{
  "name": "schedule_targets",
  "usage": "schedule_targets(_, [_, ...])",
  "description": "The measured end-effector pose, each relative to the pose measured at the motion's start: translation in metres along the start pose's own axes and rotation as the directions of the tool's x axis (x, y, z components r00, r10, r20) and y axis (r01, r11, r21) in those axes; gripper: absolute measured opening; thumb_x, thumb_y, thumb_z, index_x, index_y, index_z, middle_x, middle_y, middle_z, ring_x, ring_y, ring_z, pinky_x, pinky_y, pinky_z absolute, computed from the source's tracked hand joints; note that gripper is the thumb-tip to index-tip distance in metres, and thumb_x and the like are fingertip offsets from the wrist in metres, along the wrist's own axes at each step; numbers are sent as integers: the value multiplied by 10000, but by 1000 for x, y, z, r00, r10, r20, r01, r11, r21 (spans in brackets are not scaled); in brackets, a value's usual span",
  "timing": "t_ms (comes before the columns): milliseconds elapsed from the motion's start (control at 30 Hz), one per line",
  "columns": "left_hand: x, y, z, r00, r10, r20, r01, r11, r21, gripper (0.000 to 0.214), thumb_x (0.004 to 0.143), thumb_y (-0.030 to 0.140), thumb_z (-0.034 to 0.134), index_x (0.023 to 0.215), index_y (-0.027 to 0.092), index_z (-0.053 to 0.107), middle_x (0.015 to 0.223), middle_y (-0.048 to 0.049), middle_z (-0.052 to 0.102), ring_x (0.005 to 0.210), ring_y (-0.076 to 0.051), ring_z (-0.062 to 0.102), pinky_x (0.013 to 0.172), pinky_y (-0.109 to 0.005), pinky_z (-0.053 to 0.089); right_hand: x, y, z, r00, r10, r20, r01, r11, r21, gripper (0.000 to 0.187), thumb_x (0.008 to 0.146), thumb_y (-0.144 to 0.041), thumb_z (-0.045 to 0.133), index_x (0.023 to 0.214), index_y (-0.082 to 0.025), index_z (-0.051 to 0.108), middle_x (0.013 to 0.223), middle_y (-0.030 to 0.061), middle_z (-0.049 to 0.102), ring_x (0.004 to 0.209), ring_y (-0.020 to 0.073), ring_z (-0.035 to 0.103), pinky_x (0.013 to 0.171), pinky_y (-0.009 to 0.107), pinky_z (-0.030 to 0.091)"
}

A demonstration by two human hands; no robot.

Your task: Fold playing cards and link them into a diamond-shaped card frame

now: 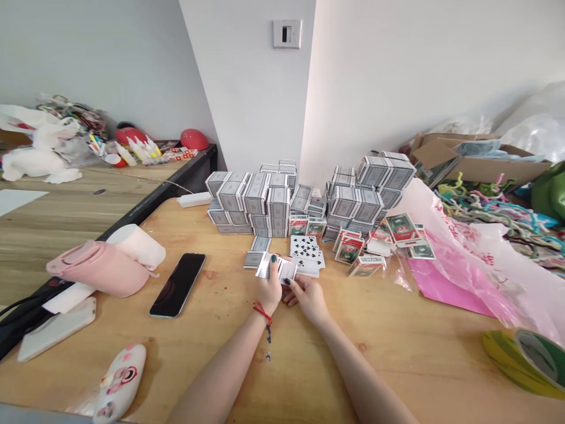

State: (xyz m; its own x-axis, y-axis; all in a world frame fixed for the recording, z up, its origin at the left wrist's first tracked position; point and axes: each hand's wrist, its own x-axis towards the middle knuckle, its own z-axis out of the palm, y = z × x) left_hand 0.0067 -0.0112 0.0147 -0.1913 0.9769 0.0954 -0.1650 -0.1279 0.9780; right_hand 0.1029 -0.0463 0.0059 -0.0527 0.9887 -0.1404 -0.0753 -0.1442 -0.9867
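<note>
Playing cards (289, 270) with patterned grey backs are spread between my two hands. My left hand (270, 285) is closed on them, its thumb lying across the top. The thumb and fingers of my right hand (305, 296) pinch the near right edge of the same cards. Just beyond lie face-up playing cards (304, 248) with black pips, and to their left two small piles of face-down cards (260, 244). Tall stacks of card decks (238, 197) rise behind, with more stacked decks (357, 200) on the right.
Red and green card boxes (349, 248) stand at right, beside pink plastic wrapping (441, 241). A roll of yellow-green tape (525, 359) sits at the right edge. Leftward lie a black-screened phone (178, 285), a pink rolled item (103, 268) and a white decorated case (120, 381).
</note>
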Motion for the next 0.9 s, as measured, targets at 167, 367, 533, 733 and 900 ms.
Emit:
schedule_targets(167, [-1, -11, 1, 1000, -29, -9, 29, 998, -54, 319, 796, 484, 437, 851, 190, 548, 789, -55, 650, 691, -179, 614, 631, -281, 491, 0, -3, 2, 997, 57, -58, -56, 998, 24, 368, 706, -461, 596, 851, -124, 617, 620, 52, 672, 443, 148, 622, 365, 203, 488])
schedule_targets(367, [1, -16, 1, 996, -83, -20, 82, 996, -47, 333, 787, 488, 447, 883, 184, 544, 750, -55, 654, 636, -171, 610, 580, -274, 491, 3, -2, -5, 995, 95, -15, -92, 986, 136, 357, 634, -463, 663, 692, -121, 579, 598, 67, 675, 362, 128, 585, 338, 192, 462])
schedule_targets(533, [1, -9, 1, 989, -146, 14, 146, 986, -76, 373, 777, 493, 460, 916, 169, 581, 773, -64, 661, 649, -171, 612, 563, -269, 487, 3, -2, -6, 999, 39, -34, -32, 982, 185, 360, 622, -480, 665, 607, -156, 508, 546, 51, 663, 302, 112, 521, 328, 211, 422])
schedule_targets(733, [7, -5, 0, 976, -161, 145, 188, 962, -198, 353, 728, 393, 587, 998, 166, 562, 857, -54, 634, 813, -170, 606, 712, -279, 477, -2, -1, -5, 967, -151, -205, 125, 983, -135, 341, 727, -503, 546, 582, -200, 489, 494, 2, 613, 344, 113, 490, 403, 231, 401])
schedule_targets(900, [13, -9, -5, 970, -200, 134, 233, 925, -300, 535, 672, 322, 660, 1148, 263, 424, 922, 6, 569, 793, -106, 578, 718, -244, 457, -1, 9, -14, 868, -428, -254, 194, 761, -619, 328, 760, -449, 527, 539, -207, 540, 490, 0, 554, 453, 128, 488, 483, 227, 366])
